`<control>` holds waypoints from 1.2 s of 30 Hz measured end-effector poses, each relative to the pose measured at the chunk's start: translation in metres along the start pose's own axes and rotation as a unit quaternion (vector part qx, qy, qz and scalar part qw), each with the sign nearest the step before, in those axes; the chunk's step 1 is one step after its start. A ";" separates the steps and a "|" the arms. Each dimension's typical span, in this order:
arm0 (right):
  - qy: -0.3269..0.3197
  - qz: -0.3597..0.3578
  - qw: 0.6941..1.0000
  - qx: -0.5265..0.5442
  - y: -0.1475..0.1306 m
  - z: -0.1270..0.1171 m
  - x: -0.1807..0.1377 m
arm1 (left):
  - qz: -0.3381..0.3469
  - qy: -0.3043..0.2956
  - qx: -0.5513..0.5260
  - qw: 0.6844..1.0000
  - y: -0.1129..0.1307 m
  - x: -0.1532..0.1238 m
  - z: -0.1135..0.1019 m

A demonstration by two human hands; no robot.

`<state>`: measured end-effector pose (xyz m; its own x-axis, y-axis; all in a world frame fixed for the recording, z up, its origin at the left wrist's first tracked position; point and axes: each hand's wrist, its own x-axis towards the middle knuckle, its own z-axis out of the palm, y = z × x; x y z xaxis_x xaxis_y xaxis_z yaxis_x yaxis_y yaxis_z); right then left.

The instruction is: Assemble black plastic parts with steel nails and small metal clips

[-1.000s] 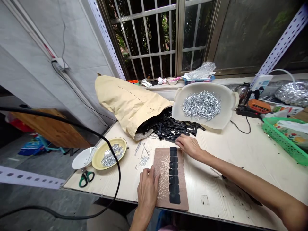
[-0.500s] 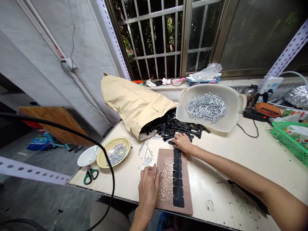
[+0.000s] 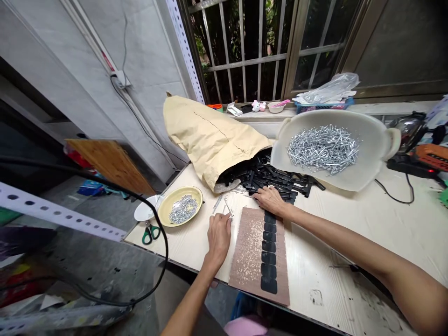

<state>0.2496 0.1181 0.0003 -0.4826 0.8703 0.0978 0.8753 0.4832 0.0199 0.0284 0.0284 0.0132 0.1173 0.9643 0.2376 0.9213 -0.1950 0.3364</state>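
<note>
My left hand (image 3: 220,233) is at the left of the brown board (image 3: 245,261), fingers curled down over the loose small metal pieces on the table. What its fingertips pinch, if anything, is hidden. A few long screws (image 3: 217,204) lie just beyond it. On the board a column of black square-ended pieces (image 3: 269,258) runs along the right side, beside pale scuffed specks. At the board's far end my right hand (image 3: 271,200) has its fingers bent round a black plastic part at the edge of the pile of black parts (image 3: 264,179).
A paper sack (image 3: 213,135) spills the black parts. To its right stands a whitish basin (image 3: 371,172) of long screws. On the left are a yellow dish (image 3: 164,207) of small metal pieces, a white dish (image 3: 143,212) and green-handled scissors (image 3: 151,234). A black cable (image 3: 164,261) hangs in front.
My left hand has left the board's left edge and moved forward to the loose metal pieces. My right hand stays at the board's far end. The view has turned left.
</note>
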 end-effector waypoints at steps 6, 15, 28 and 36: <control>0.008 0.019 1.000 0.022 0.001 0.003 0.003 | 0.009 -0.058 0.035 0.998 0.031 0.055 0.020; 0.197 0.042 0.945 0.257 0.016 -0.011 -0.022 | -0.077 -0.193 0.051 0.977 0.051 0.106 0.039; 0.193 0.098 0.902 0.373 0.006 -0.032 -0.069 | -0.104 -0.162 -0.222 0.956 0.053 0.095 0.031; 0.155 0.062 0.931 0.325 -0.016 -0.046 -0.083 | -0.207 -0.155 -0.683 0.683 0.066 0.056 0.007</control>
<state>0.2773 0.0341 0.0380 -0.2599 0.9023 0.3439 0.6716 0.4248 -0.6071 0.0978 0.0708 0.0424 0.2186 0.9380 -0.2691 -0.2813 0.3247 0.9030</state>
